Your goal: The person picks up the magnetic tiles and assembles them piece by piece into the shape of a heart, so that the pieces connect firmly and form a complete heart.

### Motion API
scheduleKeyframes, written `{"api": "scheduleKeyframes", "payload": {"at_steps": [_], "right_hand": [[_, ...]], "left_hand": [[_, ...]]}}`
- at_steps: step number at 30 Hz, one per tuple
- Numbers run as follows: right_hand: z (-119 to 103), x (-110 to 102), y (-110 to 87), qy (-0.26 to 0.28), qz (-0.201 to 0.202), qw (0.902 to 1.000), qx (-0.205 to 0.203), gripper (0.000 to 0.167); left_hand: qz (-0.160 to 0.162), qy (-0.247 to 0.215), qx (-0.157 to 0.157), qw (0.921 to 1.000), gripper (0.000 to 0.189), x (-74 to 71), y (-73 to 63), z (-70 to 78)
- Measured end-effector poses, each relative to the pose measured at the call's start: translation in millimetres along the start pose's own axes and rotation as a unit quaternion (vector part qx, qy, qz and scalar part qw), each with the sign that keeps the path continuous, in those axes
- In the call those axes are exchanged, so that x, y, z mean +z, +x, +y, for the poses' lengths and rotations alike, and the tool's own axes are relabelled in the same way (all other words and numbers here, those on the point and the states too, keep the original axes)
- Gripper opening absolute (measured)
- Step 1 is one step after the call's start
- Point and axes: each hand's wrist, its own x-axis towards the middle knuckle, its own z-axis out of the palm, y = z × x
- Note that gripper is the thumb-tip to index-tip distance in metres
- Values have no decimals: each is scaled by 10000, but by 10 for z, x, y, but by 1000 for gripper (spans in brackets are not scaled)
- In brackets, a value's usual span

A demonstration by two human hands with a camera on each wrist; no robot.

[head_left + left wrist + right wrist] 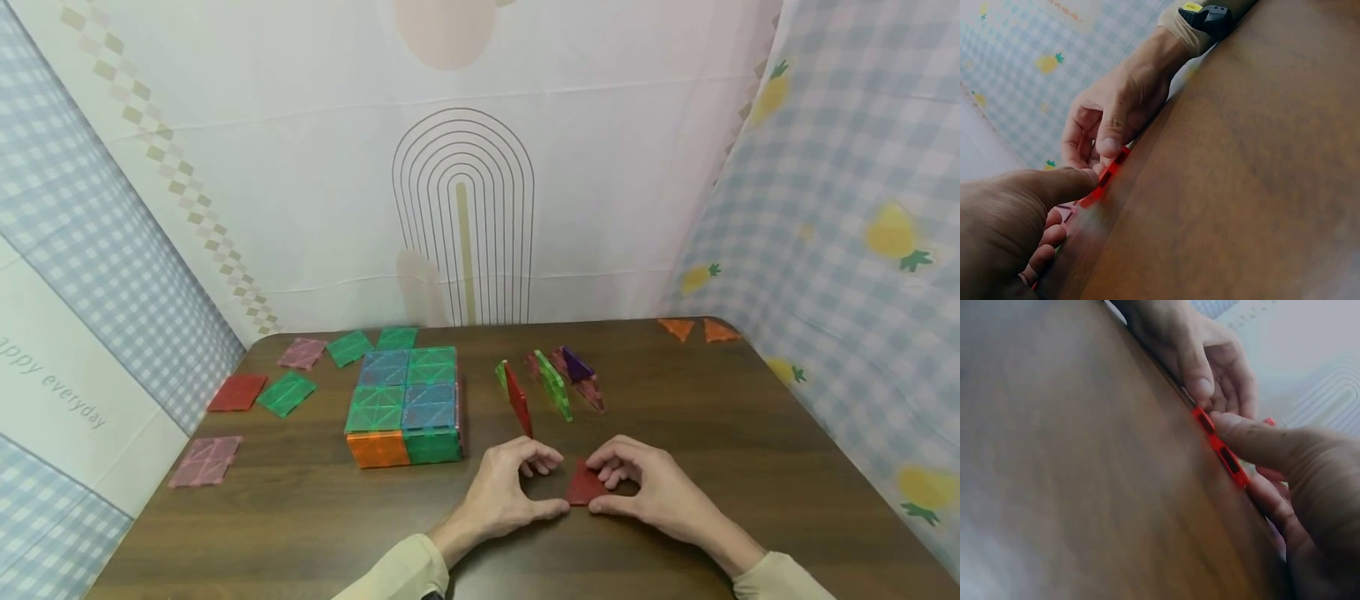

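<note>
A red triangular magnetic tile (585, 488) lies flat on the table between both hands. My right hand (652, 487) pinches its right side, with the thumb at the near edge and curled fingertips by the sloping edge. My left hand (506, 492) bends loosely beside it, its thumb tip right at the tile's left corner and its other fingers apart from the tile. In the right wrist view, the red tile's edge (1229, 458) shows two dark magnets. Just beyond the hands, a red tile (517, 398) and a green tile (553, 384) stand on edge.
A block of green, blue and orange tiles (405, 400) stands left of the hands. Several loose square tiles, including a red one (237, 392) and a pink one (207, 462), lie farther left. Orange triangles (677, 329) lie at the back right. A purple triangle (577, 365) leans against pink tiles.
</note>
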Motion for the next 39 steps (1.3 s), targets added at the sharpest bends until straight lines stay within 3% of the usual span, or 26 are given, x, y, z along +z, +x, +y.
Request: {"api": "scheduleKeyframes", "payload": {"at_steps": [4,8,13,20,27,33,36,39], "right_hand": [[109,-69,-6,425,92,9990,71,29],[275,-248,28,133,851,9959,263,20],[526,-570,94,-455,1885,9793,574,20],[798,-924,295,-856,2549,9593,867,24],[983,-1160,468,-1192,2833,9446,1151,28],[1099,-1297,510,-1654,2826,9337,1448,36],[1146,-1350,512,-1959,2633,9340,1410,44],[1181,-1387,527,-2062,2353,9403,1342,54]], "left_hand": [[-76,-10,1,10000,49,7,-1,-5],[-164,69,94,9998,48,12,7,-11],[-400,336,201,9984,48,-6,14,-16],[-693,847,609,9921,36,-37,-5,-13],[-508,810,720,9928,19,-48,-5,-5],[-511,804,618,9935,27,-20,-7,3],[-612,887,645,9921,33,-12,-2,3],[-771,1049,623,9895,51,-15,-1,6]]}}
